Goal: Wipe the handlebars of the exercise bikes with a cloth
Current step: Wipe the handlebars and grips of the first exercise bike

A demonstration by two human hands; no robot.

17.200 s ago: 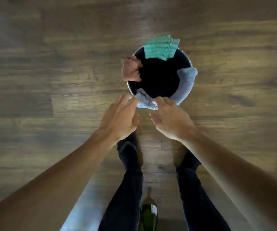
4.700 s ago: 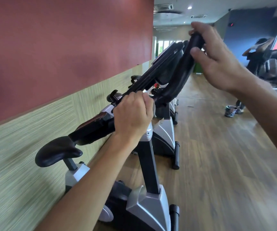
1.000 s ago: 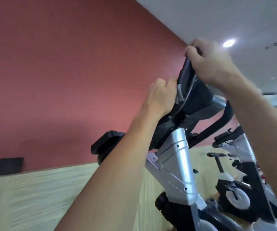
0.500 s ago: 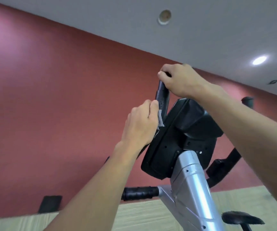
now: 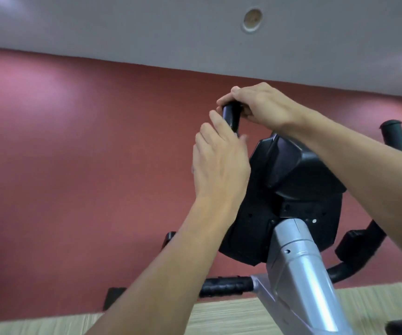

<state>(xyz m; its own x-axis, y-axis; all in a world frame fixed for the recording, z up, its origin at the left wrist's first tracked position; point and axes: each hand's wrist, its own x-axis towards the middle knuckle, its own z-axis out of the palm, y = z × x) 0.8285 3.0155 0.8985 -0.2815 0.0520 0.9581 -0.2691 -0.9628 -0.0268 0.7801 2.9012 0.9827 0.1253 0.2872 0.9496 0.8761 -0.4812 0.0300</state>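
Looking upward past a bike (image 5: 299,262), the view takes in a grey ceiling (image 5: 146,25) with a round fitting (image 5: 252,18) and a dull red wall (image 5: 74,177) that meets a pale, finely striped panel (image 5: 231,315) along the bottom edge. A small dark box (image 5: 114,297) sits low on the wall, and a dark object at the lower right corner is too cropped to name. Both forearms cross the foreground and cover much of the bike's left side. The console (image 5: 299,189) is a faceted black plastic shell, matt, with small screw holes, mounted on a smooth silver metal post (image 5: 301,274). Black tubular handlebars curve out on either side: the left handlebar (image 5: 231,117) rises upright beside the console, a ribbed grip (image 5: 226,286) projects low to the left, and the right handlebar (image 5: 393,136) ends in a rounded cap. The right hand (image 5: 262,106) curls its fingers over the top of the left handlebar. The left hand (image 5: 219,165) lies against that bar just below, its fingers straight and close together. The cloth cannot be seen; it may lie under the left palm.
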